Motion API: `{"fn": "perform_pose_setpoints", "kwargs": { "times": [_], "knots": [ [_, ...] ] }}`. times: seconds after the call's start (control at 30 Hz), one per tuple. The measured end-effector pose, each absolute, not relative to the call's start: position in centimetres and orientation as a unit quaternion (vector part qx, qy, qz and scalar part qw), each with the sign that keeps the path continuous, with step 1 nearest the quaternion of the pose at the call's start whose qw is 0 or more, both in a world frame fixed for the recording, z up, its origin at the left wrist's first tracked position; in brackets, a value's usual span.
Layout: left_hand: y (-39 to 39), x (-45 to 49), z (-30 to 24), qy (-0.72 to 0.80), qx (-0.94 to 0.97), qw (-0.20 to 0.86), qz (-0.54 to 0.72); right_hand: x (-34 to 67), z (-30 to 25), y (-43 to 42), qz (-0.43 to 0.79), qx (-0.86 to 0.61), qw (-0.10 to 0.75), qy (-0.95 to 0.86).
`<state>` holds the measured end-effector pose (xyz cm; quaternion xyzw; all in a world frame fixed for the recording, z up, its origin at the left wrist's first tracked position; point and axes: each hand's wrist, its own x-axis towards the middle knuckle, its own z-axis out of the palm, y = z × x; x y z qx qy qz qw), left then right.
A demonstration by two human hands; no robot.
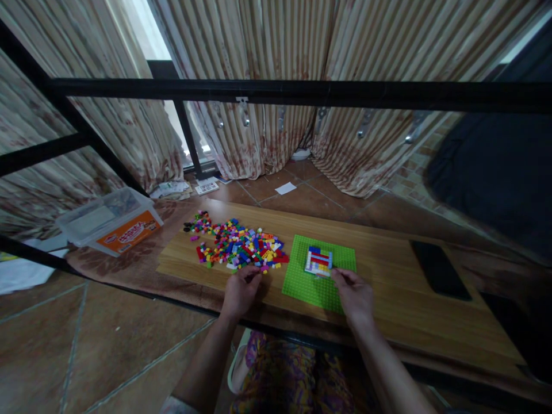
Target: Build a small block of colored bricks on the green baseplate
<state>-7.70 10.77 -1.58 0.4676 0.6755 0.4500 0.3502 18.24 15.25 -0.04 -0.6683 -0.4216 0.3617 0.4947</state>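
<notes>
My left hand (242, 290) is at the near edge of a pile of loose toy building bricks (241, 244) in many colours. Its thumb and fingertips are drawn together beside the closest bricks; what they pinch, if anything, is too small to make out. A green studded baseplate (297, 282) lies right of the pile. On it is a small build of toy bricks (319, 261), with blue, red, white and yellow parts. My right hand (356, 294) reaches over the plate's right side, its thumb and fingers closed at the build's near right corner.
A wooden board (379, 287) carries the bricks and plate. A dark phone (440, 270) lies at its right. To the left stands a clear plastic box (107, 221) with an orange label. A black metal rail (280, 92) crosses in front of striped curtains (284, 46).
</notes>
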Motion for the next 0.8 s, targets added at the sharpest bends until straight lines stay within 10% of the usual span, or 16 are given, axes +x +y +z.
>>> {"fn": "perform_pose_setpoints", "kwargs": {
  "times": [0.8],
  "knots": [
    [10.5, -7.4, -1.3, 0.683, 0.486, 0.328, 0.437, 17.5, 0.1, 14.0, 0.013, -0.679, 0.300, -0.670]
  ]
}}
